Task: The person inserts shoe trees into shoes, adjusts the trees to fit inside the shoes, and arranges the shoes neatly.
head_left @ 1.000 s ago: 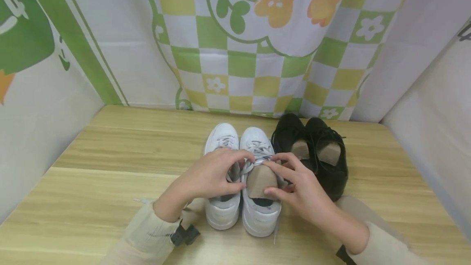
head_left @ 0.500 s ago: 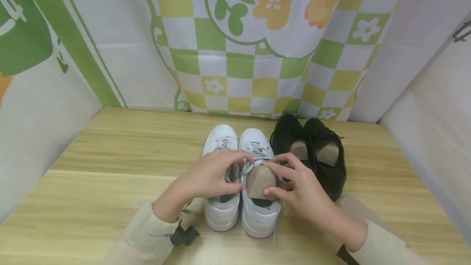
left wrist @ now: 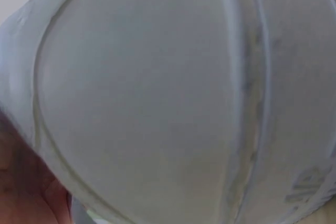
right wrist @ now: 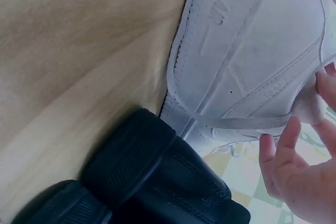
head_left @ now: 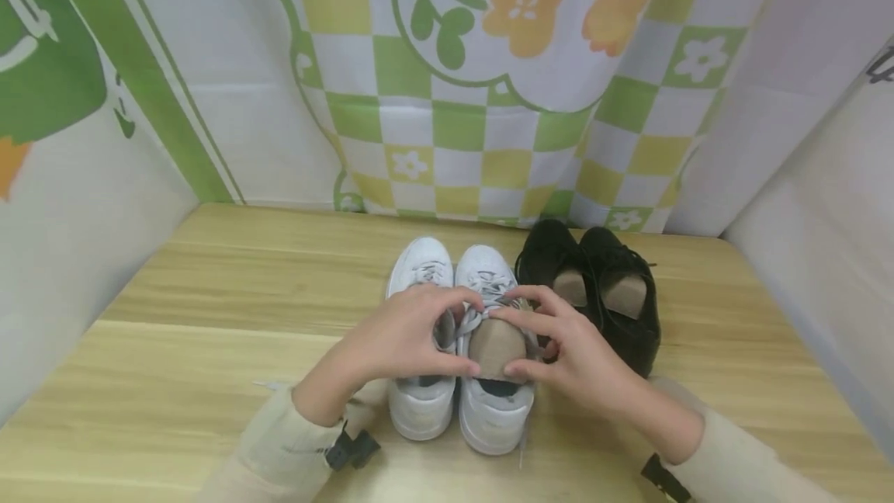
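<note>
Two white sneakers [head_left: 422, 410] stand side by side, toes away from me. In the opening of the right-hand white sneaker [head_left: 494, 424] sits a tan rounded insert [head_left: 497, 348], below grey-white laces [head_left: 489, 286]. My left hand [head_left: 401, 328] reaches over the left sneaker, thumb tip at the insert's lower left and curled index finger by the laces; its other fingers are hidden. My right hand [head_left: 580, 340] grips the insert's right side, thumb at its lower corner, fingers over its upper edge. In the right wrist view, a lace [right wrist: 247, 123] runs to the right fingers [right wrist: 286, 140].
Black shoes [head_left: 628, 340] with similar tan inserts [head_left: 624, 296] stand close on the right, near the right hand. All rest on a wooden table [head_left: 244, 278]. A checked green and yellow cloth [head_left: 457, 130] hangs behind; pale walls flank the table.
My left thumb has moved right and slightly down onto the insert's lower left. My right index finger has shifted slightly left along its top. The shoes have stayed in place.
</note>
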The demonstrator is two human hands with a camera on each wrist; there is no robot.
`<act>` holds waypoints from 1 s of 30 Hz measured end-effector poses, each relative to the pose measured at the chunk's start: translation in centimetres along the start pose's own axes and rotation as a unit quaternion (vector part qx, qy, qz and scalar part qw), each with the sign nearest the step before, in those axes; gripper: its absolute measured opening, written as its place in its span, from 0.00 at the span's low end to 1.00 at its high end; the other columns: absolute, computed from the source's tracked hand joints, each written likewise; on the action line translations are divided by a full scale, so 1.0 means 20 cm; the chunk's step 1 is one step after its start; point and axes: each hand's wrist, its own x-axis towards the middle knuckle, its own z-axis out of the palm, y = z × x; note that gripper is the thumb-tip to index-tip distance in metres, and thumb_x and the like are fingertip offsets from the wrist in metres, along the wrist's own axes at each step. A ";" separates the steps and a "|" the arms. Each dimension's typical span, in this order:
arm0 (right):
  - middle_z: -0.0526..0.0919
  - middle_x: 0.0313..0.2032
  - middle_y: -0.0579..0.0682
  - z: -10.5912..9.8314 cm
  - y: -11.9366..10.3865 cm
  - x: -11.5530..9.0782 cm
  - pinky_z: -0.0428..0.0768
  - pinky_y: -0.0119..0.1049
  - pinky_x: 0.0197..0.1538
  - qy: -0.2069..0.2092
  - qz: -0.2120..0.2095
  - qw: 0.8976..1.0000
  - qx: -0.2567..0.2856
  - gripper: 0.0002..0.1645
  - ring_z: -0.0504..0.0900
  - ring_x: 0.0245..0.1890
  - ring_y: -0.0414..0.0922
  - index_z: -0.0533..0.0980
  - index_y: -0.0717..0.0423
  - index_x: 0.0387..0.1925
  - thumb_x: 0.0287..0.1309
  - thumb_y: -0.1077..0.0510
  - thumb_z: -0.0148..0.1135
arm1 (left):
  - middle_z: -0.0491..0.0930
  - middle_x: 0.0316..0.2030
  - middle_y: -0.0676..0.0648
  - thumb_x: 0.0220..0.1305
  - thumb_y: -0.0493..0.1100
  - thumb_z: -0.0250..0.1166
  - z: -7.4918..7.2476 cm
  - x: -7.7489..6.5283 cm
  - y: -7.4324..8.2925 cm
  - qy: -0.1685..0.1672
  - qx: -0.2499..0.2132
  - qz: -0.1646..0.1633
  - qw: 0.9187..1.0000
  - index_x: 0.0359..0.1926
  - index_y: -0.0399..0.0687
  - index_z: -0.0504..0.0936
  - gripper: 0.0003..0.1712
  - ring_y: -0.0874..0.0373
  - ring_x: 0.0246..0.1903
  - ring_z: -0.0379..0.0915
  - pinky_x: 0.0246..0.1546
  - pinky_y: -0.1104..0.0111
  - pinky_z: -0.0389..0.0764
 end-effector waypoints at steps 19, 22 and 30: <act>0.78 0.55 0.51 0.00 0.02 0.03 0.84 0.35 0.34 0.000 0.049 0.998 0.026 0.47 0.73 0.44 0.41 0.68 0.57 0.65 0.42 0.57 0.80 | 0.80 0.36 0.58 0.45 0.62 0.77 0.02 0.00 0.03 0.025 0.029 -0.012 0.999 0.54 0.59 0.77 0.35 0.61 0.37 0.74 0.41 0.65 0.75; 0.78 0.55 0.50 0.01 0.02 0.03 0.84 0.37 0.36 0.006 0.050 0.999 0.014 0.48 0.74 0.43 0.41 0.69 0.57 0.65 0.41 0.58 0.81 | 0.80 0.36 0.58 0.45 0.62 0.78 0.02 0.01 0.03 0.026 0.028 -0.014 0.999 0.54 0.59 0.77 0.35 0.62 0.36 0.73 0.40 0.66 0.75; 0.77 0.53 0.48 0.02 0.02 0.04 0.81 0.40 0.44 0.003 0.028 0.999 -0.039 0.49 0.75 0.43 0.40 0.67 0.57 0.66 0.41 0.57 0.81 | 0.79 0.34 0.57 0.44 0.57 0.79 0.03 0.02 0.05 0.028 0.031 -0.030 0.999 0.51 0.59 0.76 0.33 0.61 0.35 0.73 0.38 0.66 0.74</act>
